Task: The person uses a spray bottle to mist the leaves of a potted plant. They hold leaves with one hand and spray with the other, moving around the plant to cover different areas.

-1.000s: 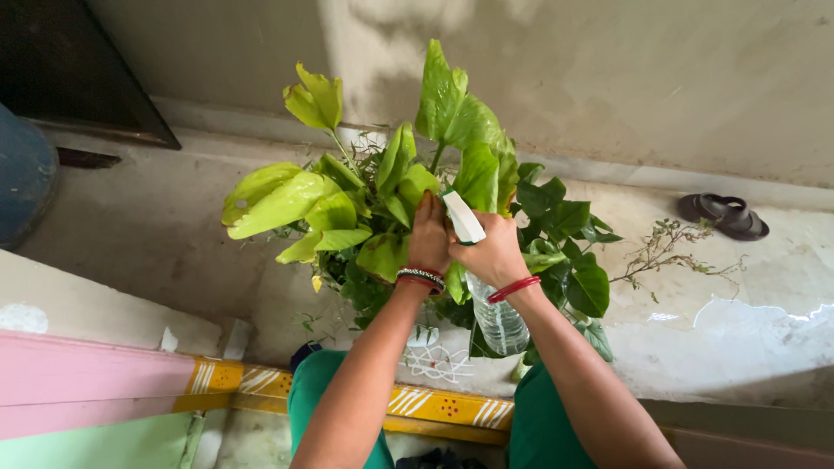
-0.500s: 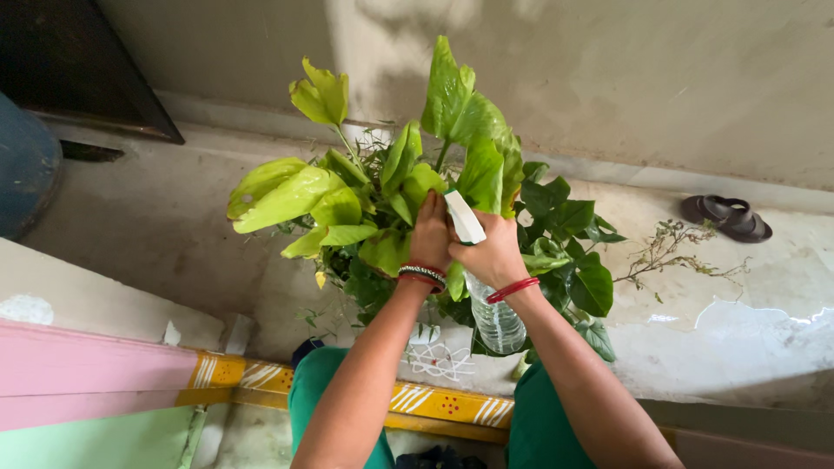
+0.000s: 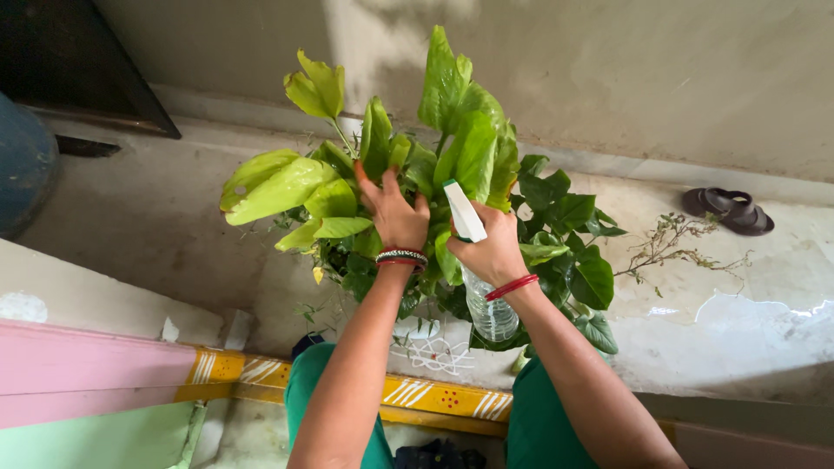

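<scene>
The right hand [image 3: 493, 252] holds a clear spray bottle [image 3: 486, 300] by its white top, just above the potted plant [image 3: 417, 200]. The left hand [image 3: 395, 213], fingers spread wide, touches soft, bendy leaves. The bottle looks light and maybe slippery.

A home's doorstep: sandals [image 3: 728, 209], potted plant [image 3: 434, 191], painted threshold [image 3: 434, 398].
</scene>
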